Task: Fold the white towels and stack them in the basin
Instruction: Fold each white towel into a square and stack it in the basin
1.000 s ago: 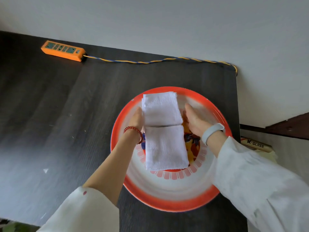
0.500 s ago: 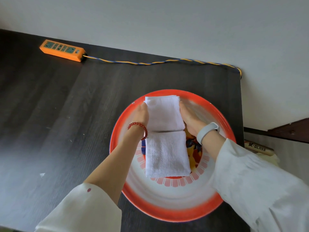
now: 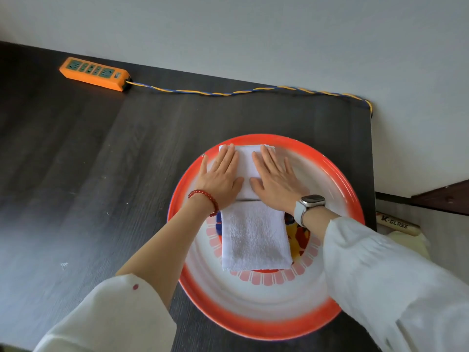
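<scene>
A round white basin with a red rim (image 3: pixel 264 329) sits on the dark table, right of centre. Two folded white towels lie inside it, end to end. The near towel (image 3: pixel 255 241) rests flat over the painted bottom. The far towel (image 3: pixel 245 161) leans toward the far rim. My left hand (image 3: pixel 220 175) and my right hand (image 3: pixel 275 177) lie flat on the far towel, palms down, fingers spread, side by side. Most of that towel is hidden under them. Neither hand grips anything.
An orange power strip (image 3: pixel 94 73) lies at the back left, its yellow-blue cord (image 3: pixel 228 92) running along the wall to the table's right corner. The table's right edge (image 3: pixel 372 174) is close to the basin. A box marked K-GLASS (image 3: pixel 396 222) lies below that edge.
My hands were at the sides of the far towel, holding it. They have now moved on top of it and lie flat, pressing it down.
</scene>
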A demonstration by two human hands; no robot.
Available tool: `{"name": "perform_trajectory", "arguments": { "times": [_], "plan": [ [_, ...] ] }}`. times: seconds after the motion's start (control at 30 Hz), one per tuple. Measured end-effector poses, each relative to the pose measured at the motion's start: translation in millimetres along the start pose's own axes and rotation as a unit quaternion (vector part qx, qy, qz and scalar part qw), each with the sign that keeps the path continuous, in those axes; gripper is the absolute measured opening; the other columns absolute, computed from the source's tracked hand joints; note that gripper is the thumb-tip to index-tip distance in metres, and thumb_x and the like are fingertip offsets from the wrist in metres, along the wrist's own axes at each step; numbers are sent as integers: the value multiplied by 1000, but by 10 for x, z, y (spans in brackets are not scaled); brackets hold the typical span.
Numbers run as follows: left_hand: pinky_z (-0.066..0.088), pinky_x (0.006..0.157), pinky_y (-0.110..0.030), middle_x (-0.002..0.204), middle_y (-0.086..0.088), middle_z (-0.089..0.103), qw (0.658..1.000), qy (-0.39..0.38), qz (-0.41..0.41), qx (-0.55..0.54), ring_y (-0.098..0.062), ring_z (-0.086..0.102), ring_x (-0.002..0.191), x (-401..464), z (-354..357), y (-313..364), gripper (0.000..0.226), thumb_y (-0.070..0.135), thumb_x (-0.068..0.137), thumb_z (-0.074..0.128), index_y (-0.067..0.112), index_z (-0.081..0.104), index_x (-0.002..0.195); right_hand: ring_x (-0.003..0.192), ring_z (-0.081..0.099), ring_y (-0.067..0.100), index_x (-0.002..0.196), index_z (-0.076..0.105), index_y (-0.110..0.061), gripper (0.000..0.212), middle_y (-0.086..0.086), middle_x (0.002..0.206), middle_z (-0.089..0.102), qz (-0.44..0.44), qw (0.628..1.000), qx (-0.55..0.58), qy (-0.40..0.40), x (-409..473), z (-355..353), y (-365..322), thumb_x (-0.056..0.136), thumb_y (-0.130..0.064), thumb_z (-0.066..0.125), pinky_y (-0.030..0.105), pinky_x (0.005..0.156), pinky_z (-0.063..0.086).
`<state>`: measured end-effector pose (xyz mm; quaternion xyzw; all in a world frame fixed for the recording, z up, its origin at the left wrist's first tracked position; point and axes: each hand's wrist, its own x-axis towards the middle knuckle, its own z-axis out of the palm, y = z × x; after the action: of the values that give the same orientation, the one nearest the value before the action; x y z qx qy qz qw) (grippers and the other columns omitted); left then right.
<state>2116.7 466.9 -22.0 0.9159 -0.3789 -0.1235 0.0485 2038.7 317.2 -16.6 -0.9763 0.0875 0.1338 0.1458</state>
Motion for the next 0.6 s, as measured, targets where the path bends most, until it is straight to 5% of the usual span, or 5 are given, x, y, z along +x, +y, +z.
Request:
{"name": "perform_trajectory", "arguments": {
  "times": [0.17, 0.3, 0.43, 0.53, 0.6],
  "plan": [
    [-4, 113, -50, 155, 0, -14, 999, -32, -1, 25, -14, -15, 141, 55, 58, -27, 64, 42, 96, 23, 14, -6, 146, 141, -18, 15, 147, -3, -21, 58, 4, 155, -16, 5, 999, 13, -34, 15, -37, 2, 98, -36, 24, 47, 115, -4],
    [3, 115, -44, 156, -6, -1, 983, 56, -35, -172, -21, -6, 143, -1, -95, -48, 56, 21, 97, 37, 9, 14, 146, 144, -1, 17, 147, 10, -15, 52, 4, 156, 6, 16, 985, 157, 65, -124, -164, -12, 100, -26, 28, 38, 117, 2],
    [-1, 112, -24, 155, -7, -2, 884, 83, -182, -422, -17, -6, 143, -485, -13, 185, 54, 22, 100, 32, 6, 8, 146, 113, 49, 12, 146, 15, -20, 49, -1, 137, 41, 174, 874, 439, 112, -590, -94, -90, 99, -28, 26, 20, 93, 38],
    [4, 115, -28, 156, -4, 10, 831, 23, -227, -508, -16, 9, 142, -804, 195, 412, 59, 33, 99, 31, 18, 1, 147, 129, 35, 9, 145, 18, -27, 50, -11, 140, 36, 250, 825, 503, 67, -848, 132, -173, 97, -39, 24, 16, 102, 23],
    [9, 116, -31, 154, -2, 19, 779, 3, -259, -571, -19, 19, 140, -861, 277, 482, 58, 38, 98, 29, 26, 0, 147, 136, 28, 15, 144, 22, -31, 51, -10, 148, 30, 277, 794, 539, 51, -850, 232, -212, 95, -44, 25, 32, 111, 20]
  ]
}}
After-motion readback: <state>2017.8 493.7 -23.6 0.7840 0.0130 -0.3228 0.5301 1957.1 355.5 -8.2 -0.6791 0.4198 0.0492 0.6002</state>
